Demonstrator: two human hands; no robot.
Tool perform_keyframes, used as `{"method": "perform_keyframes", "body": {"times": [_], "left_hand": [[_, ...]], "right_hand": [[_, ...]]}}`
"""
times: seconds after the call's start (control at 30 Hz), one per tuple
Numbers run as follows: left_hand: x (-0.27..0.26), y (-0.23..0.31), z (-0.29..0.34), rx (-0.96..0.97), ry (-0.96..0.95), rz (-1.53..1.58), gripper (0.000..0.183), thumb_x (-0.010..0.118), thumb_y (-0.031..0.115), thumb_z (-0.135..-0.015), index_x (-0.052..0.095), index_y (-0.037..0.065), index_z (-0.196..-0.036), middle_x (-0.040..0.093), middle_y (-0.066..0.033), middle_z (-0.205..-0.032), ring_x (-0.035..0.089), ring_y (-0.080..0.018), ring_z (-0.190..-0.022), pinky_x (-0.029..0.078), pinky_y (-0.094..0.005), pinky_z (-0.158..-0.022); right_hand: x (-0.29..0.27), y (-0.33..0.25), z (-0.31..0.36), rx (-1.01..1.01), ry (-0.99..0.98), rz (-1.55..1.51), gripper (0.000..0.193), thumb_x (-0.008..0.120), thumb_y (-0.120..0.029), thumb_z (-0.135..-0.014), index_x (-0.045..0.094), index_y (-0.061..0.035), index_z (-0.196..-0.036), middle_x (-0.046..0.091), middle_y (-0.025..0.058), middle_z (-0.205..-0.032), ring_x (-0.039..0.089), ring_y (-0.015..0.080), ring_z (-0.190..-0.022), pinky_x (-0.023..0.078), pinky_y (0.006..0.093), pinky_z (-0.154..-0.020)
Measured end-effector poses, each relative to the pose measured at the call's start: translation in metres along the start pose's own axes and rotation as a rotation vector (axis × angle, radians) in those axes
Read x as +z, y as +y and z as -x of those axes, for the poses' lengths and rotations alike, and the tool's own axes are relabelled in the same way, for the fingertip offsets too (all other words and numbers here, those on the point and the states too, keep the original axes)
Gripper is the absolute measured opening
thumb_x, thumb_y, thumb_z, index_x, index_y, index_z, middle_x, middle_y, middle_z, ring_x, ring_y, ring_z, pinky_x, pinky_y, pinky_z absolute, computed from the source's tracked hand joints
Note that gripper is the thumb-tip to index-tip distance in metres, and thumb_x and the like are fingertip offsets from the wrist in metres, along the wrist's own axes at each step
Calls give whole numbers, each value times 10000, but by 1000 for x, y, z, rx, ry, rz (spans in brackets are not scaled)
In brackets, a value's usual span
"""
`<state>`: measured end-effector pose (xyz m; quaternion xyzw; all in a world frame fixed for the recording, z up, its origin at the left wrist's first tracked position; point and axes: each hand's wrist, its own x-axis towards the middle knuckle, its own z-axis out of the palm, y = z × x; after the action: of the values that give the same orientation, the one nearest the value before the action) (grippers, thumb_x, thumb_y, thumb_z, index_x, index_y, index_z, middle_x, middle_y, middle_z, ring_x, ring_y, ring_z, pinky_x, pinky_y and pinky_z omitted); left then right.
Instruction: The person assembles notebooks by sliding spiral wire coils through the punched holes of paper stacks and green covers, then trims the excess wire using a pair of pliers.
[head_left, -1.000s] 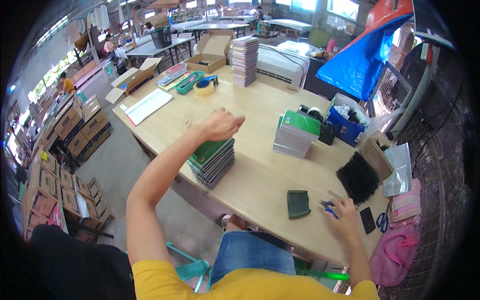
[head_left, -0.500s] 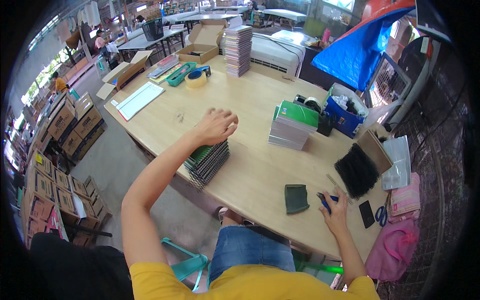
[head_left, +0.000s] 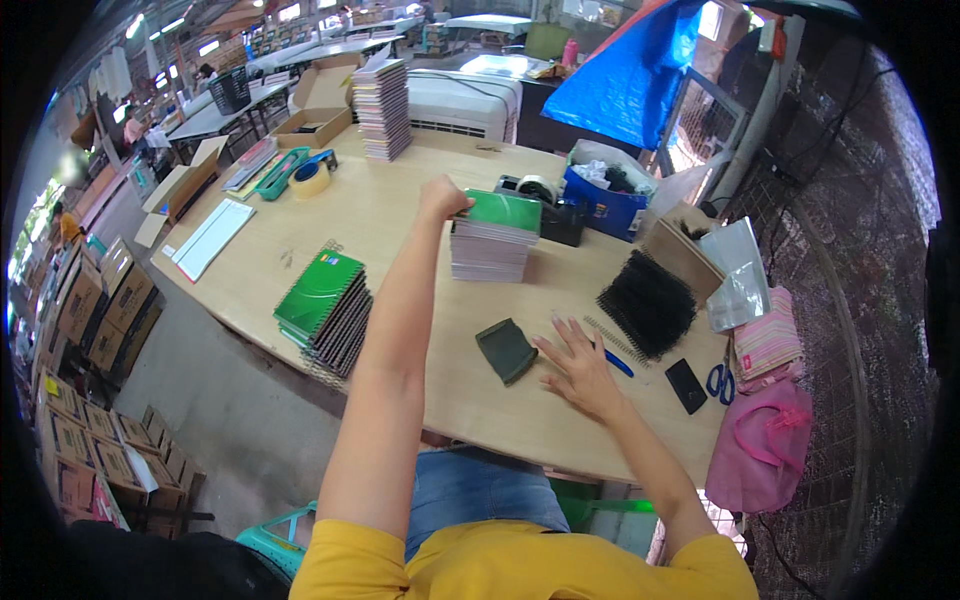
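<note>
My left hand (head_left: 442, 199) reaches forward, its fingers closed on the left edge of the top green-covered booklet (head_left: 503, 209). That booklet lies on a stack of pale-edged pages (head_left: 490, 252). My right hand (head_left: 582, 372) lies open with spread fingers, over or beside blue-handled pliers (head_left: 619, 362) whose front is hidden by it. Left of that hand is a dark green block or pad (head_left: 506, 351). A loose black spiral coil (head_left: 615, 338) lies just beyond the fingers. Left of my left arm stands a stack of spiral-bound green notebooks (head_left: 325, 300).
A heap of black coils (head_left: 650, 303) lies on the right, near a black phone (head_left: 686, 386), scissors (head_left: 719, 383) and a pink bag (head_left: 762, 447). Behind the booklets stand a tape dispenser (head_left: 545, 205) and a blue box (head_left: 604, 200). A tall notebook stack (head_left: 383, 112) stands at the back.
My left hand has moved from the spiral-bound notebooks rightward to the green-covered stack. My right hand has let go of the pliers and opened. The view has turned right.
</note>
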<state>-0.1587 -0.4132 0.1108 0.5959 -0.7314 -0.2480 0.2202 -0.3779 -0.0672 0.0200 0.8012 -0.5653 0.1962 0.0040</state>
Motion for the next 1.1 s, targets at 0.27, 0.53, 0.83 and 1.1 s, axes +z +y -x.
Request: {"method": "perform_keyframes", "body": {"times": [0.27, 0.53, 0.83, 1.1], "left_hand": [[-17, 3, 34, 282, 431, 258, 300, 745, 55, -777, 626, -15, -1044, 722, -193, -903, 725, -311, -756, 559, -387, -653], [52, -23, 361, 431, 269, 364, 675, 430, -242, -783, 596, 53, -1367, 625, -167, -1252, 602, -228, -912, 515, -327, -760], [118, -20, 367, 421, 331, 475, 245, 638, -36, -870, 657, 53, -1098, 537, -170, -1040, 582, -334, -926, 496, -401, -815], [123, -20, 362, 356, 330, 524, 93, 661, 33, -906, 633, 34, -994, 535, -148, -1000, 547, -307, -965, 465, -393, -826]], "right_hand": [[-21, 48, 53, 429, 475, -82, 335, 764, -231, -817, 732, -127, -1133, 581, 161, -1231, 541, 369, -1130, 451, 462, -988], [-31, 54, -24, 451, 181, 285, 251, 715, -174, -845, 720, -85, -1080, 606, 113, -1030, 564, 306, -1053, 490, 438, -861], [-48, 26, 23, -8, 148, -316, 249, 628, 43, -865, 698, -32, -1091, 655, 140, -891, 653, 311, -781, 524, 391, -729], [-47, -12, 46, 193, 112, -731, 145, 747, -18, -832, 758, -41, -975, 707, 90, -921, 664, 187, -774, 522, 314, -689]]}}
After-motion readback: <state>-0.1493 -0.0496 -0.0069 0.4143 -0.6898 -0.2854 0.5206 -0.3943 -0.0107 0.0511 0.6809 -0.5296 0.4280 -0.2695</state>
